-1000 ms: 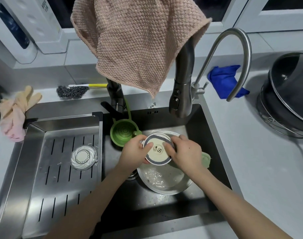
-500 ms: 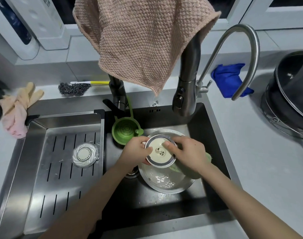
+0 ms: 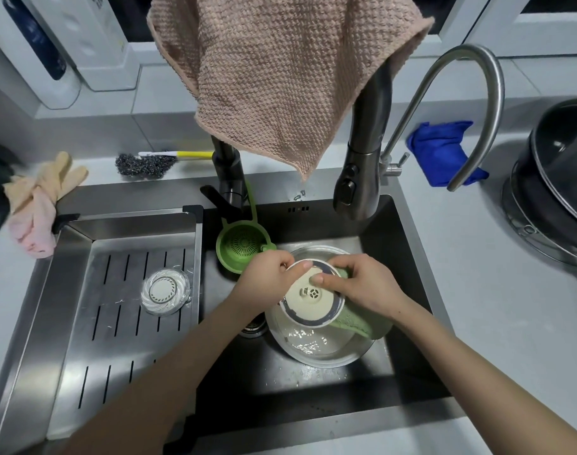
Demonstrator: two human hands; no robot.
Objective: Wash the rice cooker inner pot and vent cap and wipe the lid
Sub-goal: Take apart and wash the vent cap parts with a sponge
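Above the metal bowl in the sink, the left hand grips the round cream disc by its left rim; the right hand curls round a green cloth, holding it against the disc's right edge, thumb on its face.

A wide bowl fills the middle of the sink basin. The left hand and right hand hold a round cap over it. A green strainer blocks the back left corner. Overhead hang a towel, a dark tap and a curved steel tap. The basin's front floor and the worktop on the right lie open.
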